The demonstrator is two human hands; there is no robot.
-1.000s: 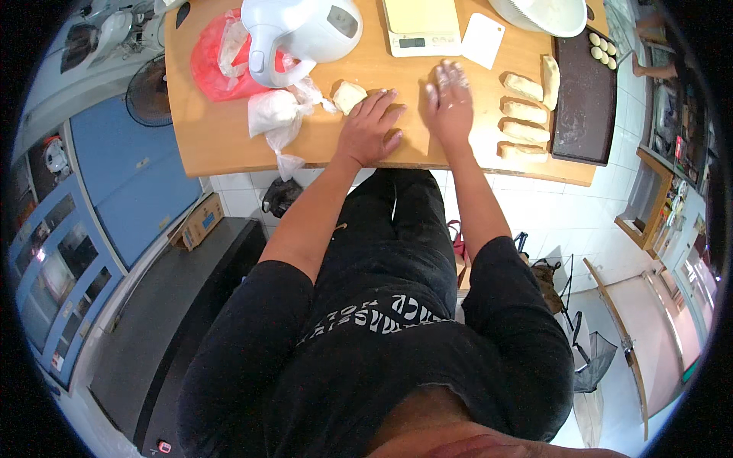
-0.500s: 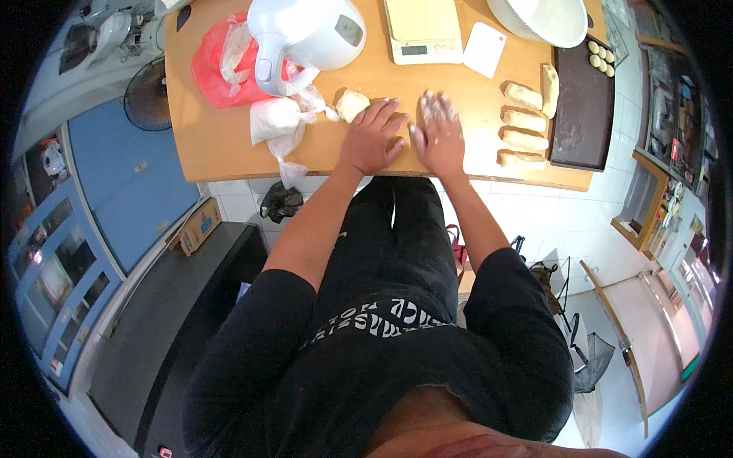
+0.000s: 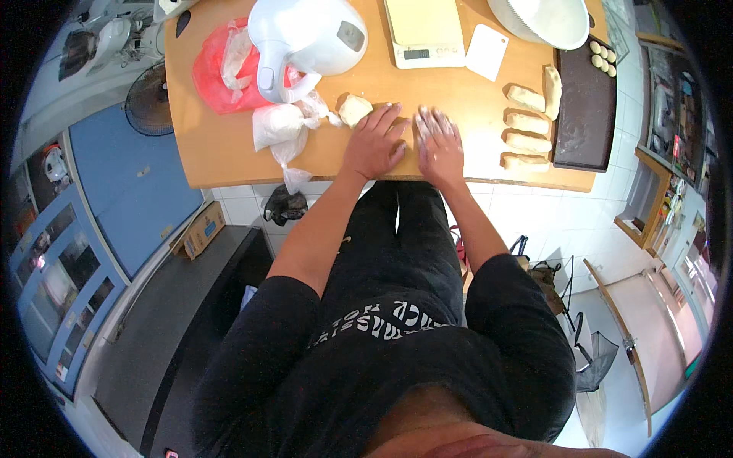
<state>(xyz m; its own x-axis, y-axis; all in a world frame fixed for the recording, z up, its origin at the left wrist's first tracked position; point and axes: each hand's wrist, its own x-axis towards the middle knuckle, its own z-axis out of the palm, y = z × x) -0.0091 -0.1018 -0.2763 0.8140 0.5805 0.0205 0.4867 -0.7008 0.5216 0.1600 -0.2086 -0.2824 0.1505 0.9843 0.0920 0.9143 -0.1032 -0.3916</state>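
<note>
My left hand (image 3: pixel 373 142) and my right hand (image 3: pixel 439 143) lie palm down, side by side, on the wooden table (image 3: pixel 229 153) near its front edge. The fingers are spread and dusted with flour. I cannot see whether anything lies under the palms. A pale lump of dough (image 3: pixel 353 109) sits just beyond my left fingertips, not touched. Several shaped dough logs (image 3: pixel 525 120) lie in a column to the right of my right hand.
A dark tray (image 3: pixel 584 114) with small dough balls (image 3: pixel 602 56) is at the right end. A white scale (image 3: pixel 424 30), a white scraper card (image 3: pixel 486 52), a white bowl (image 3: pixel 546 19), a white kettle (image 3: pixel 305 42), a red bag (image 3: pixel 220 70) and a clear flour bag (image 3: pixel 276 127) stand behind and left.
Both hands have slid back toward the table's front edge. The right hand came from farther out and now lies level with the left, close beside it.
</note>
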